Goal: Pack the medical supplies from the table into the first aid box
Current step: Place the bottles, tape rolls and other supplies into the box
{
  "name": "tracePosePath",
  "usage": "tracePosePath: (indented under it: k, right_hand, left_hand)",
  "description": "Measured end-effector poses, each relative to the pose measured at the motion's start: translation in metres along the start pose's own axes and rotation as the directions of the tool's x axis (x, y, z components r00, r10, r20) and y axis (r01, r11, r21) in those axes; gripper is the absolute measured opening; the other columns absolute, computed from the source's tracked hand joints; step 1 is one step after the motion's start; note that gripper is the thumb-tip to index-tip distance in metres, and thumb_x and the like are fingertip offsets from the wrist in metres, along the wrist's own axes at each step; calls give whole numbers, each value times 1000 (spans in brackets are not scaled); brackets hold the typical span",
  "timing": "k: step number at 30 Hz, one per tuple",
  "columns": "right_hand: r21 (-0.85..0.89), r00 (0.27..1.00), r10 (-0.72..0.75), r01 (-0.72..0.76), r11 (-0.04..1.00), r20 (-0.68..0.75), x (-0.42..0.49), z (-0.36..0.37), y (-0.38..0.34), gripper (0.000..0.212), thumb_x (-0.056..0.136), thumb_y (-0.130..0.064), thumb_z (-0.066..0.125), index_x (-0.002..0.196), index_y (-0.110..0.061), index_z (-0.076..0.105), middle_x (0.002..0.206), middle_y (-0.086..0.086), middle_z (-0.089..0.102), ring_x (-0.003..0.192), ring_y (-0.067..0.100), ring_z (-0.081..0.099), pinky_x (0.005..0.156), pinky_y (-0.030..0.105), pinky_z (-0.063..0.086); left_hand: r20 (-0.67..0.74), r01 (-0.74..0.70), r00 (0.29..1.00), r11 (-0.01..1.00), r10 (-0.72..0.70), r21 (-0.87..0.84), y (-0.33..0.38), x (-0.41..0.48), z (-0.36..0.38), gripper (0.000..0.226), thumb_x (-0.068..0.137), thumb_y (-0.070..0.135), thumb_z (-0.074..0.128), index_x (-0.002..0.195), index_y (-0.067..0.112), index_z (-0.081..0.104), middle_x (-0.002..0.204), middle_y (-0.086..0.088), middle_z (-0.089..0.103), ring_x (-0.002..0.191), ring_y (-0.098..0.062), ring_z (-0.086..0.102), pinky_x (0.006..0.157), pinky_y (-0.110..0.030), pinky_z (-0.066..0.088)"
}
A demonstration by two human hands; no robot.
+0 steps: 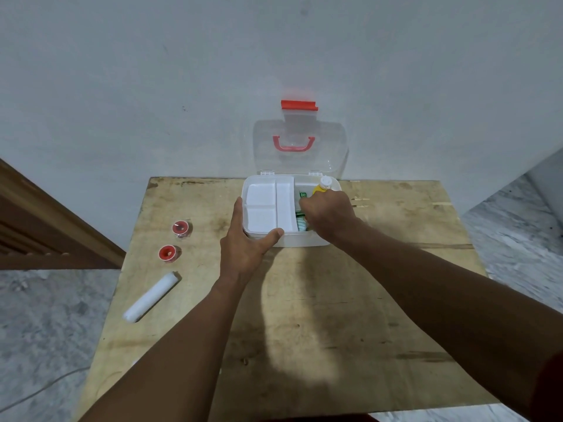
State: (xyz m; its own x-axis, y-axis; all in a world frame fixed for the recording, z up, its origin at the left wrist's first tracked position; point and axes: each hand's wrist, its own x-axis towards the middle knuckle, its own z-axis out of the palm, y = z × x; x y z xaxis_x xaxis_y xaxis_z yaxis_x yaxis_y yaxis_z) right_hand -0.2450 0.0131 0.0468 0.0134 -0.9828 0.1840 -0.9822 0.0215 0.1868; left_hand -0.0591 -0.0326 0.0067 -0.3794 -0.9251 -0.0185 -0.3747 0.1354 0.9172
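White plastic first aid box (304, 241) is sitting at the far edge of the wooden table (304, 315), its clear lid (300, 159) leaning open against the wall. We are holding a yellow bottle with a white cap (320, 187) in its right compartment, our right hand (329, 214) curling its fingers round the bottle. Our left hand (243, 242), fingers straight and thumb spread, is bracing the front-left corner, probably to keep the box from sliding. Two small red-topped rolls (180, 228) and a long white gauze roll (151, 296) are lying to the left, not yet packed.
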Motion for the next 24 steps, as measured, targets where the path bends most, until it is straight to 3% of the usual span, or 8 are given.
tracePosePath:
  k: [5, 10, 15, 18, 22, 24]
  right_hand:
    - [-33, 1000, 23, -23, 999, 9, -3, -6, 0, 38, 24, 4, 83, 43, -14, 55, 38, 5, 49, 30, 23, 46, 40, 14, 28]
    - [-38, 997, 74, -73, 997, 6, -8, 1, 3, 39, 26, 1, 85, 46, -14, 55, 39, 4, 46, 30, 24, 43, 47, 17, 18]
    - [-38, 990, 132, -131, 991, 38, -18, -7, 7, 33, 38, -8, 91, 53, -14, 62, 42, 4, 52, 32, 27, 49, 41, 17, 29]
    - [-1, 994, 106, -106, 994, -32, -25, -10, 12, 24, 55, -12, 88, 64, -10, 66, 50, 9, 59, 37, 32, 55, 41, 24, 38]
    - [7, 980, 174, -174, 985, -100, -33, -12, 13, 27, 56, -16, 90, 66, -11, 66, 54, 7, 60, 36, 31, 54, 44, 21, 28]
    - [39, 973, 197, -194, 980, -121, -39, -12, 14, 26, 61, -16, 89, 71, -10, 66, 57, 8, 62, 39, 33, 56, 42, 23, 34]
  left_hand:
    - [11, 18, 1000, 1000, -18, 7, -2, 1, -1, 95, 71, 48, 82, 149, 35, 30, 128, 12, 60, 112, -13, 59, 93, -37, 55]
    - [22, 27, 999, 999, -27, 29, -3, 2, -2, 95, 71, 50, 81, 149, 33, 30, 131, 9, 60, 114, -16, 59, 95, -37, 53]
    - [21, 21, 1000, 999, -22, 44, -3, 3, -1, 96, 72, 50, 82, 150, 30, 30, 134, 5, 58, 117, -17, 56, 97, -41, 53]
    - [22, 12, 1000, 999, -13, 47, -2, 3, -1, 94, 73, 48, 82, 150, 29, 30, 133, 4, 58, 116, -18, 56, 95, -38, 53]
    - [27, 22, 999, 998, -23, 50, -3, 4, -2, 97, 73, 49, 81, 151, 30, 28, 135, 2, 57, 118, -22, 56, 97, -43, 52]
    - [30, 18, 999, 999, -20, 39, -2, 3, -2, 95, 73, 47, 82, 150, 30, 29, 133, 3, 58, 117, -21, 56, 97, -41, 52]
